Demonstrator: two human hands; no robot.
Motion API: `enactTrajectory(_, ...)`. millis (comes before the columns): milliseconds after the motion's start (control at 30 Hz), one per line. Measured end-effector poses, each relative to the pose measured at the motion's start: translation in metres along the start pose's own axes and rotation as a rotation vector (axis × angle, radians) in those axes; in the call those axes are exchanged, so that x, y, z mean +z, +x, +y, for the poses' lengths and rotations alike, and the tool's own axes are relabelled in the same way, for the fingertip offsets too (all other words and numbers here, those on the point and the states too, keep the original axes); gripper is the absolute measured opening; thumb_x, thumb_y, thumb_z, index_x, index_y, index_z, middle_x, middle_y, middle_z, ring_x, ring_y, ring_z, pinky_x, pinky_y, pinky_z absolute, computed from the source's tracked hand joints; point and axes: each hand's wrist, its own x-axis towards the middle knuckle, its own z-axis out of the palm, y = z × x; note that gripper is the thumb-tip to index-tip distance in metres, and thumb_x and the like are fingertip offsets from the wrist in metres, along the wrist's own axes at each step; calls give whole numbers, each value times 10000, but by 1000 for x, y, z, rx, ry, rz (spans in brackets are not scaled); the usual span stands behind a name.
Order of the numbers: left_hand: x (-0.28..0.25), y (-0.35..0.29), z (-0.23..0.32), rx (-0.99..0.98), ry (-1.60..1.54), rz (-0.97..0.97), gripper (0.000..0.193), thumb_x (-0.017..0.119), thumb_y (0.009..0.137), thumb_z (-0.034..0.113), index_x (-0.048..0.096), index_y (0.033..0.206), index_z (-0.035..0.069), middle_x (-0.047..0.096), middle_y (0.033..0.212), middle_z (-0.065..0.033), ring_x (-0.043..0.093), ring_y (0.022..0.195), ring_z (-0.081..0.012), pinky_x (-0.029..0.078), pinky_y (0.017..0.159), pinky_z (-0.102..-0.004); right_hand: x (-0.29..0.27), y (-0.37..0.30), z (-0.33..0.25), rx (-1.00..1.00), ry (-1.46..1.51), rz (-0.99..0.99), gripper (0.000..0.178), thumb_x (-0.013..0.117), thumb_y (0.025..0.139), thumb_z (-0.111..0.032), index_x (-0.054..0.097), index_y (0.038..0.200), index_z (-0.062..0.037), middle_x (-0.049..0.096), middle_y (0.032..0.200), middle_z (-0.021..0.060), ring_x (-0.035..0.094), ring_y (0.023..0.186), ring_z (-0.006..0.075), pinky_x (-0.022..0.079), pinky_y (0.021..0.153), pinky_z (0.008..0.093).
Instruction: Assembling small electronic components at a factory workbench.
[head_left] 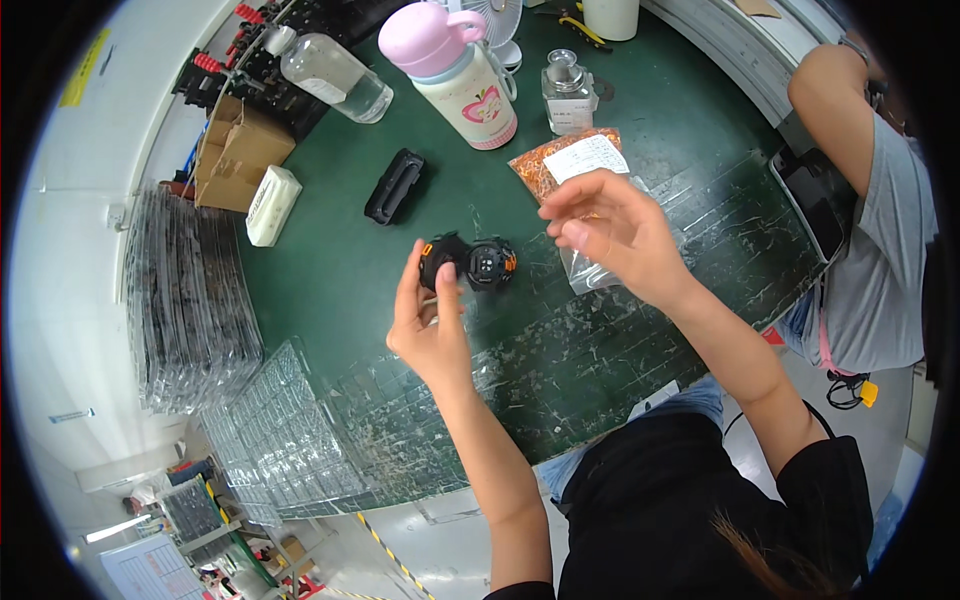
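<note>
Left fingers pinched a black part, seemingly to steady it. At its two o'clock, right fingers curled loosely, apparently empty.

wall: white | worktable: green, scuffed | floor: pale, striped tape

On the green surface, a clear bottle with a white cap stands at 11 o'clock. At 12 are a cream bottle with a pink lid and, behind it, a white fan. Toward 1 come a small glass bottle, yellow-handled pliers and a white container. An open cardboard box sits at 10, a white pack just beside it. A thick stack of plastic trays fills 9, flat clear trays lie at 8, and a grey-shirted co-worker is at 3.
</note>
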Motion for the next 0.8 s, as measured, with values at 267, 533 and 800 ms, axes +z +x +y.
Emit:
enactTrajectory(267,7,-1,-10,305,623,-68,223,697,765,79,686,986,46,661,1028,-88,617,838,-199,527,643,-286,-16,6,1,-14,30,198,109,516,905,-75,555,971,3,609,885,59,579,844,110,479,774,253)
enactTrajectory(533,2,-6,5,267,759,-226,211,747,708,153,706,905,88,636,1018,-47,592,878,-201,501,751,-328,-16,6,2,0,57,217,99,530,898,-74,564,959,-3,610,883,57,582,845,106,478,763,254)
enactTrajectory(800,25,-14,6,209,808,-191,678,806,634,248,497,1222,110,501,1195,-109,516,1049,-298,466,837,-385,-21,4,-1,11,64,214,99,536,894,-71,563,957,0,615,884,60,583,843,106,477,766,252)
